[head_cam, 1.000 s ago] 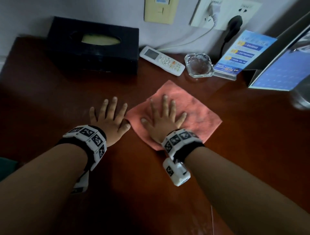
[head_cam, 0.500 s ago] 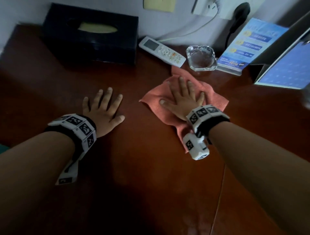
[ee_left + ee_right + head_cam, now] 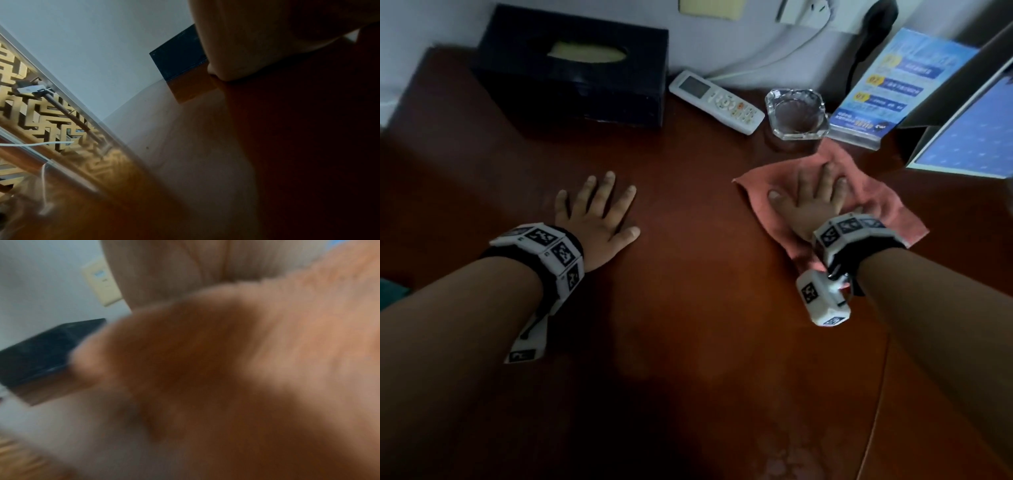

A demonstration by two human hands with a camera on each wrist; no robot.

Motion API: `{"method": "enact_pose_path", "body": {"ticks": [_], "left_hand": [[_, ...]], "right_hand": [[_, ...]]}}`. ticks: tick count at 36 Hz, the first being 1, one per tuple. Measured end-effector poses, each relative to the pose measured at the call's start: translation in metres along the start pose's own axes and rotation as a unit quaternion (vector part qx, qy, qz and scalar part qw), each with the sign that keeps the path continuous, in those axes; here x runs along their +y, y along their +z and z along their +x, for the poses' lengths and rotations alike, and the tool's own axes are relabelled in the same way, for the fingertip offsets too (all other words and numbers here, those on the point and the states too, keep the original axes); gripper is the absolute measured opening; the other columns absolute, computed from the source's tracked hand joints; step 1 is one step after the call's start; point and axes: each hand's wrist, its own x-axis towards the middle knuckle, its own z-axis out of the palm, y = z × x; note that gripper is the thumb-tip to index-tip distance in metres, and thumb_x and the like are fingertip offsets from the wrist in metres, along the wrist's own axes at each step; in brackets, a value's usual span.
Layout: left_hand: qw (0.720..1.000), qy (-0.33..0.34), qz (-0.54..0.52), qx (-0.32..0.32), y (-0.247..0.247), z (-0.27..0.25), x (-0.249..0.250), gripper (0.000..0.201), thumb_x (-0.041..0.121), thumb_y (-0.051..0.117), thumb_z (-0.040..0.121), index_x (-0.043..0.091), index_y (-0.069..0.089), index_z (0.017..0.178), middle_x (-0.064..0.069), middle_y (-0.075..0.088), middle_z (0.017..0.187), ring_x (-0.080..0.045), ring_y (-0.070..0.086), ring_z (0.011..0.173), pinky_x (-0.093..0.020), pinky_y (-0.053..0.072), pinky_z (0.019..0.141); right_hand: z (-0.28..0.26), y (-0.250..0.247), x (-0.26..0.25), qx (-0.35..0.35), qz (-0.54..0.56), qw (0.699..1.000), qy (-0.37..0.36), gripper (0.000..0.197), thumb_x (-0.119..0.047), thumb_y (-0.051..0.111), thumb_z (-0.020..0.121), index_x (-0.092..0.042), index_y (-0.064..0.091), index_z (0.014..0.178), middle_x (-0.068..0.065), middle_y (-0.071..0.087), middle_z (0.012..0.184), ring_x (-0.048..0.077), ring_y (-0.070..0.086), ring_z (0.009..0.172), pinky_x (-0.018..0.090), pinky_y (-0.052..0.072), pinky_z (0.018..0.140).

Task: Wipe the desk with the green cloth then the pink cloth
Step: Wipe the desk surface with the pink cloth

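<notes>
On the dark red-brown desk (image 3: 688, 308) lies 1 pink cloth (image 3: 873, 192), rumpled, with the right hand (image 3: 813, 202) spread flat on top of it, fingers straight and pressing down, grasping nothing. The cloth's far corner lies just in front of the glass ashtray (image 3: 796, 114), though whether the 2 touch cannot be told. Left of the ashtray lies 1 white remote control (image 3: 717, 101), angled, and left of that stands 1 black tissue box (image 3: 571, 68) against the wall, with a pale tissue showing in its slot. Right of the ashtray stands 1 blue leaflet in a clear stand (image 3: 887, 89), leaning back. Farther right of the ashtray, at the frame's edge, is 1 blue-patterned panel (image 3: 969, 144).

The left hand (image 3: 599, 214) rests palm down on bare desk, well to the left of the ashtray and nearer the person, its fingers straight and slightly spread, holding nothing. Both wrists wear 1 band each of white blocks with black square markers.

The right wrist view is blurred: pink cloth fills most of it beneath the palm. In the left wrist view the palm sits on the wood, with the tissue box beyond.
</notes>
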Motion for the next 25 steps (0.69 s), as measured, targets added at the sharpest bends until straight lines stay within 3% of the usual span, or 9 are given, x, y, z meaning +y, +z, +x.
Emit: {"method": "enact_pose_path", "body": {"ticks": [3,13,25], "left_hand": [[1.000,0.000,0.006,-0.011,-0.001,-0.002,0.000,0.067,0.062,0.015,0.092,0.041,-0.020,0.144,0.004,-0.029,0.154,-0.020,-0.022,0.142,-0.053,-0.007,0.114],[0.994,-0.045,0.091,-0.032,-0.018,-0.015,0.018,0.066,0.060,0.009,0.094,0.033,-0.025,0.144,-0.001,-0.029,0.154,-0.024,-0.024,0.142,-0.058,-0.008,0.112],[0.999,0.026,-0.010,0.036,0.007,-0.059,0.057,0.063,0.049,0.019,0.099,0.030,-0.016,0.148,-0.002,-0.025,0.155,-0.025,-0.020,0.143,-0.057,-0.007,0.113]], "right_hand": [[-0.029,0.014,-0.014,-0.005,-0.013,1.000,-0.021,0.078,-0.078,0.027,0.082,-0.049,-0.008,0.146,-0.006,-0.026,0.156,0.024,-0.024,0.143,0.067,-0.012,0.107],[-0.128,0.059,-0.045,-0.045,-0.034,0.986,-0.158,0.090,-0.083,0.034,0.075,-0.051,-0.017,0.143,-0.006,-0.038,0.150,0.024,-0.033,0.139,0.068,-0.015,0.104],[-0.234,0.095,-0.026,-0.081,-0.065,0.969,-0.224,0.103,-0.087,0.040,0.065,-0.053,-0.022,0.140,-0.008,-0.047,0.144,0.021,-0.045,0.131,0.067,-0.022,0.101]]}}
